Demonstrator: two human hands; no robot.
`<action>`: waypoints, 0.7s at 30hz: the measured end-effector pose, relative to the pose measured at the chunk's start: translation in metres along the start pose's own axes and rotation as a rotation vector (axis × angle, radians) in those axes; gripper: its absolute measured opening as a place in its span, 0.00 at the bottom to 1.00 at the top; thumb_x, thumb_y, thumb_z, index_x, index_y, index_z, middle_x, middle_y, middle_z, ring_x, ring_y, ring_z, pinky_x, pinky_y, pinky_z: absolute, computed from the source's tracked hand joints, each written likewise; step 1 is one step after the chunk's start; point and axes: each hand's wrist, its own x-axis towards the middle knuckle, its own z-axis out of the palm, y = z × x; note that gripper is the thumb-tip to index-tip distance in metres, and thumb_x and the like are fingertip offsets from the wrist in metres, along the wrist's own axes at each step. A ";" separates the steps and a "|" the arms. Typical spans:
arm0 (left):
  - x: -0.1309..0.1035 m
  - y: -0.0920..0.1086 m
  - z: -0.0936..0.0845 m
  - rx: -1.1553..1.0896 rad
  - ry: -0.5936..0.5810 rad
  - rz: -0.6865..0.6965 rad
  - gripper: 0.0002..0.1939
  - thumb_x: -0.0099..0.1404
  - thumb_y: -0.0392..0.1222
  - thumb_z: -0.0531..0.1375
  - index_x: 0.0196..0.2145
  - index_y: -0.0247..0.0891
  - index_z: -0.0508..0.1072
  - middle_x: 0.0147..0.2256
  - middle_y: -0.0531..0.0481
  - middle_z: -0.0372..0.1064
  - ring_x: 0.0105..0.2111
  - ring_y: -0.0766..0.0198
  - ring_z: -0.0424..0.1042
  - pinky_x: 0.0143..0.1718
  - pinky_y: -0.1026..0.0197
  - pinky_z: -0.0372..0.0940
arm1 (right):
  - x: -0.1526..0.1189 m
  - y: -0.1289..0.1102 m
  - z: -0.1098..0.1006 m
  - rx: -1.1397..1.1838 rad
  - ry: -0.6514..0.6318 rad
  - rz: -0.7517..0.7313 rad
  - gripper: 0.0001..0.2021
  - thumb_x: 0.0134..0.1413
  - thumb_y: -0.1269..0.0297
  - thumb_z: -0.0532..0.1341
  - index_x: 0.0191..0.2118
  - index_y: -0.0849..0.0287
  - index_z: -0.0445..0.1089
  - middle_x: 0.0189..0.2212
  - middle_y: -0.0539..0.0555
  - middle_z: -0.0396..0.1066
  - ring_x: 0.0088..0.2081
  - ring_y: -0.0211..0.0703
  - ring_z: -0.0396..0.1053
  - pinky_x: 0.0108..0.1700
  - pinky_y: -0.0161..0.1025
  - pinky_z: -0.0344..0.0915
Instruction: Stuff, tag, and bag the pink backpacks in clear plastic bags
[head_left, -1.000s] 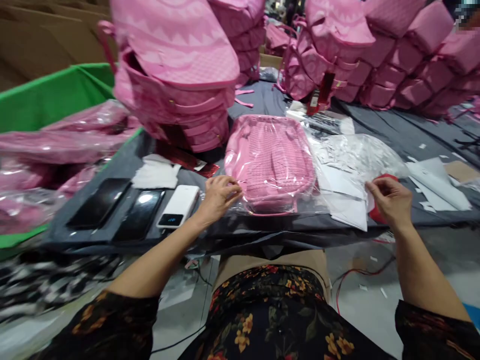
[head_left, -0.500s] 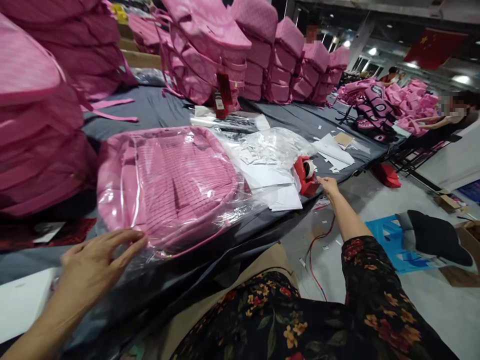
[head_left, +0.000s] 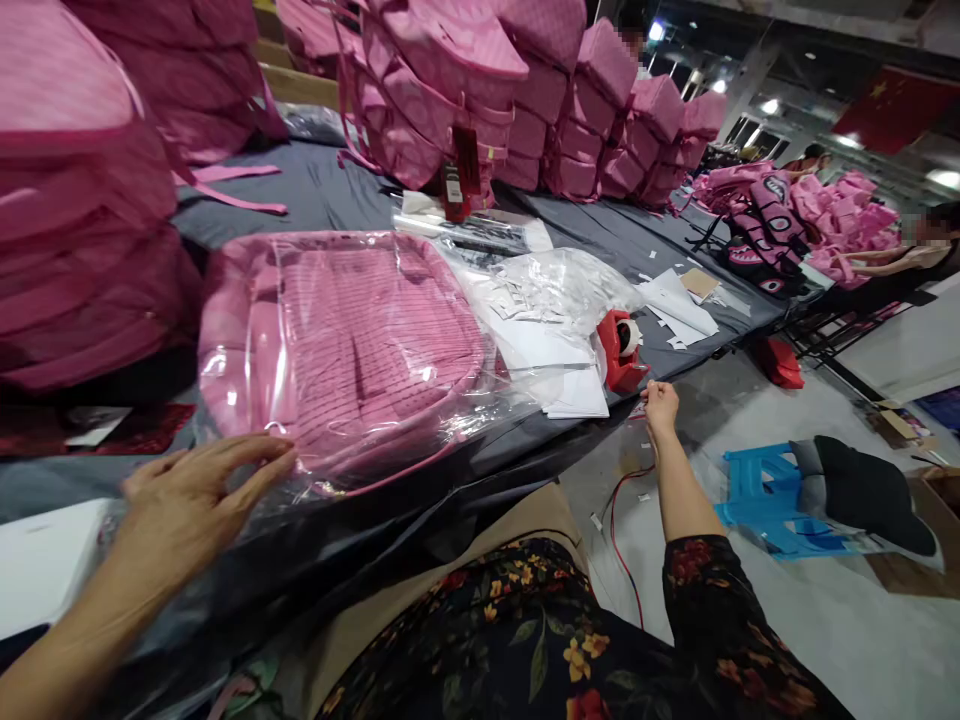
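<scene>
A pink backpack (head_left: 352,340) lies flat on the table inside a clear plastic bag (head_left: 465,425). My left hand (head_left: 202,490) is at the bag's near left corner, thumb and fingers pinched on the plastic. On the table's front edge stands a red tape dispenser (head_left: 621,365) with a white roll in it. Just to its right and nearer me is my right hand (head_left: 660,405), its fingers closed together. What they hold, if anything, is too small to make out. White paper sheets (head_left: 574,390) lie between the bag and the dispenser.
Stacked pink backpacks (head_left: 82,210) rise at the left, with another stack (head_left: 442,90) behind. Crumpled clear plastic (head_left: 555,285) lies beyond the sheets. A blue stool (head_left: 765,490) stands on the floor at the right. A co-worker's arm (head_left: 892,262) shows at far right.
My right hand has moved from against the tape dispenser a little toward me, its fingers now closed tighter. My left hand stays at the bag's corner. The view has shifted slightly.
</scene>
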 end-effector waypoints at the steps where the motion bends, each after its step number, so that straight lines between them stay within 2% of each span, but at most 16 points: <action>1: 0.001 -0.001 0.000 -0.030 0.004 -0.010 0.19 0.65 0.54 0.49 0.35 0.51 0.79 0.41 0.55 0.82 0.41 0.54 0.78 0.51 0.51 0.61 | -0.008 0.001 0.007 0.053 -0.024 0.054 0.19 0.58 0.54 0.64 0.26 0.54 0.55 0.18 0.42 0.56 0.22 0.35 0.54 0.25 0.30 0.54; 3: 0.003 0.000 -0.002 -0.068 -0.014 -0.058 0.18 0.65 0.55 0.51 0.36 0.50 0.78 0.42 0.55 0.82 0.41 0.54 0.78 0.53 0.50 0.60 | -0.025 -0.001 0.026 0.095 -0.117 0.106 0.23 0.60 0.51 0.64 0.25 0.54 0.51 0.17 0.40 0.50 0.19 0.32 0.49 0.21 0.29 0.49; 6: 0.001 0.012 -0.012 -0.102 -0.102 -0.111 0.16 0.65 0.52 0.54 0.38 0.46 0.79 0.46 0.51 0.81 0.46 0.53 0.76 0.55 0.49 0.59 | -0.063 -0.023 0.055 0.189 -0.322 0.113 0.25 0.59 0.48 0.65 0.26 0.54 0.51 0.17 0.39 0.48 0.18 0.31 0.46 0.19 0.28 0.45; 8: 0.002 0.022 -0.018 -0.142 -0.161 -0.134 0.15 0.65 0.51 0.56 0.41 0.43 0.80 0.48 0.47 0.80 0.50 0.52 0.74 0.56 0.49 0.57 | -0.093 -0.047 0.073 0.312 -0.534 -0.020 0.24 0.58 0.44 0.65 0.28 0.54 0.54 0.19 0.40 0.49 0.19 0.31 0.46 0.20 0.28 0.45; 10: 0.009 0.025 -0.019 -0.174 -0.193 -0.159 0.13 0.65 0.49 0.59 0.39 0.43 0.80 0.44 0.48 0.81 0.48 0.54 0.74 0.56 0.49 0.56 | -0.121 -0.076 0.095 0.373 -0.801 -0.253 0.22 0.60 0.43 0.65 0.30 0.54 0.59 0.20 0.41 0.53 0.20 0.32 0.49 0.21 0.30 0.48; 11: 0.013 0.023 -0.019 -0.189 -0.201 -0.167 0.11 0.65 0.47 0.59 0.38 0.42 0.80 0.42 0.48 0.81 0.47 0.54 0.74 0.56 0.49 0.56 | -0.135 -0.092 0.110 0.334 -0.951 -0.391 0.20 0.61 0.44 0.64 0.31 0.55 0.62 0.20 0.43 0.55 0.21 0.32 0.51 0.23 0.31 0.50; 14: 0.023 0.013 -0.018 -0.243 -0.217 -0.167 0.08 0.64 0.44 0.61 0.35 0.41 0.80 0.42 0.49 0.80 0.46 0.55 0.73 0.56 0.50 0.55 | -0.180 -0.137 0.167 -0.007 -1.388 -0.850 0.17 0.65 0.49 0.62 0.32 0.57 0.67 0.25 0.47 0.64 0.26 0.35 0.59 0.30 0.34 0.55; 16: 0.026 0.010 -0.017 -0.279 -0.233 -0.157 0.08 0.64 0.44 0.62 0.33 0.41 0.80 0.42 0.49 0.80 0.46 0.56 0.73 0.56 0.50 0.54 | -0.209 -0.161 0.209 -0.285 -1.582 -1.151 0.15 0.67 0.52 0.61 0.32 0.58 0.69 0.27 0.50 0.68 0.30 0.37 0.62 0.33 0.35 0.56; 18: 0.028 0.009 -0.017 -0.299 -0.257 -0.147 0.08 0.64 0.45 0.62 0.32 0.40 0.80 0.41 0.49 0.80 0.46 0.55 0.72 0.55 0.51 0.54 | -0.231 -0.175 0.246 -0.616 -1.655 -1.364 0.12 0.67 0.57 0.62 0.34 0.58 0.70 0.29 0.51 0.71 0.32 0.38 0.64 0.34 0.35 0.53; 21: 0.030 0.010 -0.017 -0.294 -0.289 -0.150 0.09 0.64 0.45 0.62 0.32 0.40 0.80 0.39 0.48 0.79 0.45 0.55 0.72 0.54 0.50 0.54 | -0.249 -0.184 0.280 -1.134 -1.623 -1.465 0.07 0.64 0.59 0.65 0.38 0.56 0.73 0.34 0.53 0.75 0.35 0.41 0.68 0.33 0.36 0.50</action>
